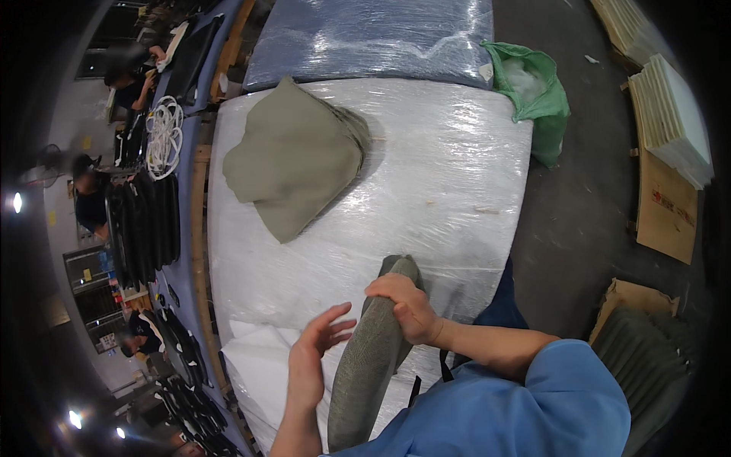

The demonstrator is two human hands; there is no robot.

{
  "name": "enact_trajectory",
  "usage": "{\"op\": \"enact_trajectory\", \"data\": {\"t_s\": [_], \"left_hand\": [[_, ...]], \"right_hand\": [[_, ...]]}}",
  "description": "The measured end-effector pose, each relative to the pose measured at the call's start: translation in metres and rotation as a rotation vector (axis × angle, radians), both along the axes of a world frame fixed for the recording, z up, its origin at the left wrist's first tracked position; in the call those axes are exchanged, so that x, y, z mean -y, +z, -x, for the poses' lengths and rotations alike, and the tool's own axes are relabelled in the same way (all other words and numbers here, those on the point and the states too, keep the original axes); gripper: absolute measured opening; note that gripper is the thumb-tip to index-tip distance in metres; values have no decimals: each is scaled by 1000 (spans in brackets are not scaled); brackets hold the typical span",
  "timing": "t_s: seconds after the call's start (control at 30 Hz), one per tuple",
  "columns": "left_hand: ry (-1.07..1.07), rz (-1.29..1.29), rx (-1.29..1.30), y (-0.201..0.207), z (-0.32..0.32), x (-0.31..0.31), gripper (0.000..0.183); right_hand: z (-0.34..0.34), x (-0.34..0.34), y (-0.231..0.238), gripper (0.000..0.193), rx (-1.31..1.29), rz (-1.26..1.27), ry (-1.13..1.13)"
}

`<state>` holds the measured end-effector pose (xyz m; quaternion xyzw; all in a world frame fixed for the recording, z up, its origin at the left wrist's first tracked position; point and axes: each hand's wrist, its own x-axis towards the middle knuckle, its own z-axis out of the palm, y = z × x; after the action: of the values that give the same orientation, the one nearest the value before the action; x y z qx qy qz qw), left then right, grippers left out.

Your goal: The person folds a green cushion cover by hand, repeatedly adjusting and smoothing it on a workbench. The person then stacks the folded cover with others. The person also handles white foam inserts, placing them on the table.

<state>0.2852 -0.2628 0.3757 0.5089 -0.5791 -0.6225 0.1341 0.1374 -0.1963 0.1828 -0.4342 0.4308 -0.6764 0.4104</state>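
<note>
Blue shirt (487,404) right up close to us, filling the bottom of the view and covering part of what's behind it. Against it, the grey-green padded piece (362,373), standing on its narrow edge, its lower end cut off at the frame's bottom, its far side turned out of sight. Up top, the right hand (411,305) has it: fingers bent over the upper end and pressed together, thumb folded in on the near side, the piece lying right beneath them; the fingertips' undersides are hidden. Over to the left hand (321,346), and here the fingers are parted and gently curved, palm turned toward the piece, which sits just beside the fingertips; it looks like a sliver of space between, though from this angle contact is hard to rule out. All of it over a plastic-wrapped white surface (434,221), glare blurring its detail. Farther up, a pile of flat olive pieces (297,160), the lower layers mostly covered by the top one. Beyond the right corner, a green sack (550,133); along the left, co-workers (90,194), small and blurred.
</note>
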Motion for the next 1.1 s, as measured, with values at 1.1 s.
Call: {"op": "enact_trajectory", "data": {"t_s": [1.1], "left_hand": [[-151,276,607,70,5,-9,56]], "right_hand": [[0,43,-6,40,-93,-81,277]]}}
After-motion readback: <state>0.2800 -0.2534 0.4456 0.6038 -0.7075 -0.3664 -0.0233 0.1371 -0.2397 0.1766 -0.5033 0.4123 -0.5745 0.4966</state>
